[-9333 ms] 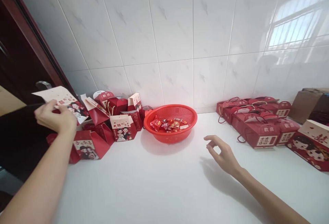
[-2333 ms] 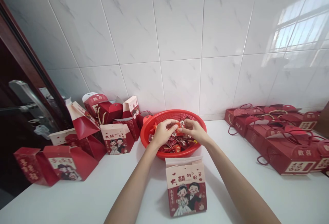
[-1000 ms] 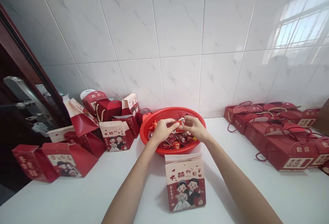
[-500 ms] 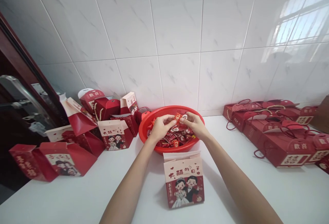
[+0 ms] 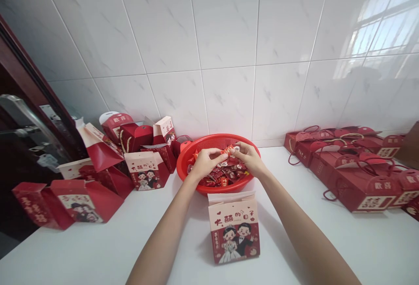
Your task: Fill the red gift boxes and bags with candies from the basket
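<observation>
landmark: red perforated basket (image 5: 181, 169), on white table (image 5: 98, 250). it holds a loose pile of wrapped sweets (image 5: 225, 175), mostly dark red, some with pale labels.

hands: left hand (image 5: 207, 163) comes in over the left part of the basket, right hand (image 5: 248, 159) over the right part. thumb and fingers of each are brought together on the same orange-red wrapped candy (image 5: 227, 149), one end per hand; grip reads as a light pinch. the candy sits between the hands, above the pile, toward the back of the basket. exact finger contact is partly hidden.

front of basket, between the forearms: bride-and-groom gift box (image 5: 234, 232), cream above and red below, upright, printed face to the viewer, top flaps standing up. its top edge comes very near the basket's front rim.

left of basket: crowded group of red and cream gift boxes (image 5: 106, 158), some upright, some tilted or stacked on others. farther left of it, dark red door (image 5: 19, 75) with metal lever handle (image 5: 29, 119).

right of basket, well apart: rows of red cord-handled boxes (image 5: 347, 178); past them, brown carton (image 5: 409, 147), cut by the frame edge.

behind basket: marbled white tile wall (image 5: 225, 36), with a bright window reflection (image 5: 376, 27) to the upper right.
</observation>
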A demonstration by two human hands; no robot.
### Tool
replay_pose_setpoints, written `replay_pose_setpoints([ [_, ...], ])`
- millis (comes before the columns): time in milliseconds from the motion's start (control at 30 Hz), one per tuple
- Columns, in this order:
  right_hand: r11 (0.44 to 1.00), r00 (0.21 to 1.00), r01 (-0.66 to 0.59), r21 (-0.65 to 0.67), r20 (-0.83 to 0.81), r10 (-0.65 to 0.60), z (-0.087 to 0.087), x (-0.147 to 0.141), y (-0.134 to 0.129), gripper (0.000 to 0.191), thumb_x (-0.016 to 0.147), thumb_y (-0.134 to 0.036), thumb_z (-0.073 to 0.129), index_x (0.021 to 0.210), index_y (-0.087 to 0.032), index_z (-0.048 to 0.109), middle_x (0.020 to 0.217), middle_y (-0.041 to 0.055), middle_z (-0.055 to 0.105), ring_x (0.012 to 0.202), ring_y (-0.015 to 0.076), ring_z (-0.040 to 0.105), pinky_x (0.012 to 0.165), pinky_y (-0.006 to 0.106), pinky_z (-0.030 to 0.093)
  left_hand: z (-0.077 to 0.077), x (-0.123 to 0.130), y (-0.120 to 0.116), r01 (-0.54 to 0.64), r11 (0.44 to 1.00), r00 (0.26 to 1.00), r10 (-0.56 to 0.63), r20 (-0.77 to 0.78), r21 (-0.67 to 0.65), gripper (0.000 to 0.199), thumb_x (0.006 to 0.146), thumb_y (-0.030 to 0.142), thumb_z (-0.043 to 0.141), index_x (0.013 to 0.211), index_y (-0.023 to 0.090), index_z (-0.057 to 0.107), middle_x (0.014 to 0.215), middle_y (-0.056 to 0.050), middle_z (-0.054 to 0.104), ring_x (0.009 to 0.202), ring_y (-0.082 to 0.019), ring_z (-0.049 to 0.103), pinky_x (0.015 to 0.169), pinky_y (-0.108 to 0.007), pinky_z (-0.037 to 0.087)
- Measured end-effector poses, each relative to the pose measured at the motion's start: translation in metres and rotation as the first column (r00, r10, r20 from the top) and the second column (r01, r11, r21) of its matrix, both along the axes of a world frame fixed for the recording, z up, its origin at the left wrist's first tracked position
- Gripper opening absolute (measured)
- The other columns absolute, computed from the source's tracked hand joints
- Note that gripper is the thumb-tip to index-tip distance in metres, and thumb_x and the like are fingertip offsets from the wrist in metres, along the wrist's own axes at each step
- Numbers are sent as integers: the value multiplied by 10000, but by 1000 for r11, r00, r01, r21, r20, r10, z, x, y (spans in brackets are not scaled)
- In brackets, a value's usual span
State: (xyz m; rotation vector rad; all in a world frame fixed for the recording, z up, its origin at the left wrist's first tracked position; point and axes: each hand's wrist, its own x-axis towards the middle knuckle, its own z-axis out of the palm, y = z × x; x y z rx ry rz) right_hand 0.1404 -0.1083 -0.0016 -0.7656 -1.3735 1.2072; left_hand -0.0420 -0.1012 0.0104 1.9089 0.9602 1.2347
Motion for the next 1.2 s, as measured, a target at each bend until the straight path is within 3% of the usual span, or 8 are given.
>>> replay_pose_setpoints([
  [133, 1000, 1000, -10, -9, -15, 10, -1, -1, 1, 455, 658, -576, 811, 857, -217, 615, 760, 4, 680, 649, 167, 615, 608, 298, 486, 4, 0, -3, 24, 1000, 994, -22, -110, 15, 431, 777, 580, 685, 693, 157, 697, 649, -13, 657, 647, -172, 574, 630, -280, 462],
  [500, 998, 998, -56, -4, 22, 56, 3, 1, -1, 431, 678, -581, 792, 838, -222, 617, 669, -26, 617, 609, 157, 591, 560, 287, 471, 7, -2, -6, 55, 998, 994, -53, -98, 20, 431, 792, 561, 664, 617, 171, 604, 573, 24, 543, 554, -122, 458, 537, -244, 384],
  [800, 999, 999, -39, -7, 29, 39, 4, 1, -2, 441, 682, -588, 791, 862, -215, 639, 679, -21, 630, 599, 146, 581, 537, 272, 443, 8, 0, -7, 27, 999, 997, -25, -67, 26, 395, 777, 540, 672, 635, 175, 619, 581, 17, 549, 572, -136, 474, 574, -262, 402],
  [967, 999, 999, -45, 6, 26, 45, 4, 1, -2, 432, 670, -574, 810, 829, -208, 646, 620, -38, 602, 534, 119, 529, 482, 246, 396, 5, 0, -6, 39, 999, 997, -39, -71, -6, 393, 759, 546, 708, 791, 155, 734, 707, -25, 686, 665, -176, 584, 631, -278, 462],
  [1200, 997, 997, -74, 32, 17, 74, 2, 2, -2, 383, 691, -515, 823, 857, -202, 675, 652, -30, 636, 553, 110, 530, 496, 230, 391, 5, -3, -4, 7, 995, 993, 4, -116, 98, 351, 789, 496, 704, 790, 150, 761, 716, -31, 709, 688, -180, 611, 666, -281, 481],
])
